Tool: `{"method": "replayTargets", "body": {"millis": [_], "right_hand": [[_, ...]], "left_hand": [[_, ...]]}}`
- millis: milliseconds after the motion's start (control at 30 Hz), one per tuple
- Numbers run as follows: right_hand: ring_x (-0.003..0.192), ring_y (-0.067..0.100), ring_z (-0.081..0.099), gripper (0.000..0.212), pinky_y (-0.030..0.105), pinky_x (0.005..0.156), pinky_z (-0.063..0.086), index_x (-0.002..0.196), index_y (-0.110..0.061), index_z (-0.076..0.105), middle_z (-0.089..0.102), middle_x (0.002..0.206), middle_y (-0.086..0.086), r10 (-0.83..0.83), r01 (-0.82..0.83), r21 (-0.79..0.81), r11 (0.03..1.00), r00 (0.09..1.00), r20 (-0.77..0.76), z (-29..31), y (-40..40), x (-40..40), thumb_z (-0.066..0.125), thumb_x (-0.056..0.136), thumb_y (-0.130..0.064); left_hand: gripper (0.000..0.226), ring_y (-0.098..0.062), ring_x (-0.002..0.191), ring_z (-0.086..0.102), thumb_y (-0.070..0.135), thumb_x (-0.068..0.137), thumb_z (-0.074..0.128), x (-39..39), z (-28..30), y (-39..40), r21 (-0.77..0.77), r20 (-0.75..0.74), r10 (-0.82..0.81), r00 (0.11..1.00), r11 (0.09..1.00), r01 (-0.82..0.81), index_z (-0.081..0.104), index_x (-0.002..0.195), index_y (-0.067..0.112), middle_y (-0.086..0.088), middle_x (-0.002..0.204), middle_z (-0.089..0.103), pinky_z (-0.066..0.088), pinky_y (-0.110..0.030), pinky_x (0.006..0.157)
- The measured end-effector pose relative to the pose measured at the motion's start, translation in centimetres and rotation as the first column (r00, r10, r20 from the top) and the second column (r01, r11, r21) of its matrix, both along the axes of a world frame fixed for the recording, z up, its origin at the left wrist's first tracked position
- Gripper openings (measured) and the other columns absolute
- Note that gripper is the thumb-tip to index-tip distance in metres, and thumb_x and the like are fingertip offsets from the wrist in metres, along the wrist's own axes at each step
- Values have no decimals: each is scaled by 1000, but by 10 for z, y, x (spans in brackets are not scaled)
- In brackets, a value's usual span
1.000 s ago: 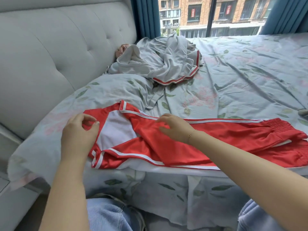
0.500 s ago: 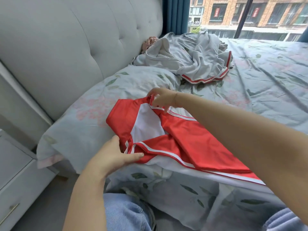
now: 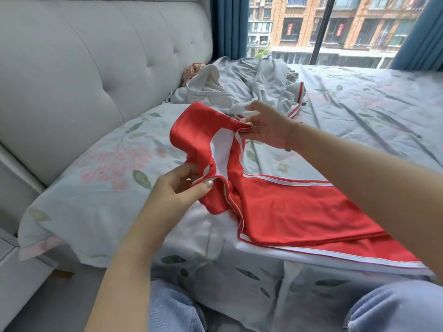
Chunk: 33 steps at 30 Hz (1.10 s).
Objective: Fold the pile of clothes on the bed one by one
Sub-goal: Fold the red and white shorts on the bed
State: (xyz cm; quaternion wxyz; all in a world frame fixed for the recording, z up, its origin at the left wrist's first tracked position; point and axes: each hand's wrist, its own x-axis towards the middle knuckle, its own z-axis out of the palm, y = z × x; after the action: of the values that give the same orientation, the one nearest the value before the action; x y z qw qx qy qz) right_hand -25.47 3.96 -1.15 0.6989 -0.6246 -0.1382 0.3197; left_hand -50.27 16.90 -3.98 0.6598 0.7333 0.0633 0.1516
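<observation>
clearly, from the head view, the red garment (image 3: 294, 207) is thin, slick sportswear: light, floppy, and likely to slide on itself, so i judge it best taken at the piped hems and corners, where the white trim gives the fingers an edge to bite. the left hand (image 3: 177, 188) pinches the near corner of the raised end between thumb and fingers, and the right hand (image 3: 266, 128) pinches the far corner just beyond it, other fingers spread loosely. between the two hands the end of the garment hangs slack in the air, its white lining showing, while the rest trails away to the right of the left hand, lying flat on the bed (image 3: 359, 116) under the right forearm. beyond the right hand sits the pile of grey clothes (image 3: 251, 85), crumpled and untouched, against the headboard (image 3: 96, 68).

compared with half a second ago, the end of the garment has come up off the pillow (image 3: 96, 183); then it lay flat with the left hand resting at its near edge and the right hand just reaching its far corner. both hands now grip and lift, and the view has swung slightly toward the window.
</observation>
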Motion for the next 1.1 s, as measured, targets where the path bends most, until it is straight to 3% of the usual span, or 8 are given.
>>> {"method": "replayTargets", "body": {"millis": [167,333,467,667,733,833,1000,1100], "right_hand": [[77,10,58,28,21,79,52,77,-24,70,62,77,-4,-98,120,-152,981,984,148,18,-105,16,50,96,-19],[72,4,60,25,14,62,52,86,-11,57,68,71,-7,-252,284,-288,915,957,146,32,-240,26,41,96,6],[39,-6,55,16,7,42,41,103,-8,52,61,67,-4,-286,396,-564,725,917,277,18,-330,18,37,101,-1],[38,-5,53,42,8,46,44,121,9,58,61,44,-12,-265,439,-677,591,898,350,-59,-397,46,54,81,19],[47,-7,55,40,4,50,42,119,3,60,65,56,-8,-220,445,-666,599,891,397,-60,-396,45,56,82,17],[81,16,60,26,13,60,45,111,-5,66,63,95,9,-258,500,-567,654,853,455,-49,-393,47,56,88,5],[95,16,63,21,24,83,49,105,-22,72,70,101,2,24,487,-578,655,751,660,-1,-366,14,61,89,-14],[81,-1,63,20,10,73,47,106,-21,72,70,93,-5,258,330,-699,635,763,593,-6,-331,-22,62,90,-15]], "left_hand": [[21,-6,80,65,10,79,74,37,16,-98,26,90,-146,985,989,144,73,83,30,10,82,71,51,-20,77],[15,0,75,63,11,79,70,78,12,-223,237,98,-296,950,934,267,69,87,25,13,78,68,49,-17,73],[21,-7,77,65,16,75,67,106,-20,-313,385,-57,-464,884,807,449,73,95,19,7,82,71,53,-25,77],[26,3,65,55,24,80,72,118,-72,-376,402,-243,-580,777,669,625,70,103,12,6,75,65,46,-16,65],[34,-1,80,61,27,83,75,114,-72,-370,359,-277,-596,754,664,657,68,114,15,3,96,68,51,-18,77],[28,1,95,63,22,88,71,106,-61,-339,215,-304,-638,708,678,703,67,115,20,13,108,65,50,-14,81],[20,4,85,63,6,86,66,111,-52,-248,403,-137,-256,957,868,290,70,92,25,13,95,70,48,-14,76],[34,-12,92,58,14,83,72,118,-69,-195,401,-307,66,950,914,66,59,114,15,-4,113,62,46,-26,78]]}}
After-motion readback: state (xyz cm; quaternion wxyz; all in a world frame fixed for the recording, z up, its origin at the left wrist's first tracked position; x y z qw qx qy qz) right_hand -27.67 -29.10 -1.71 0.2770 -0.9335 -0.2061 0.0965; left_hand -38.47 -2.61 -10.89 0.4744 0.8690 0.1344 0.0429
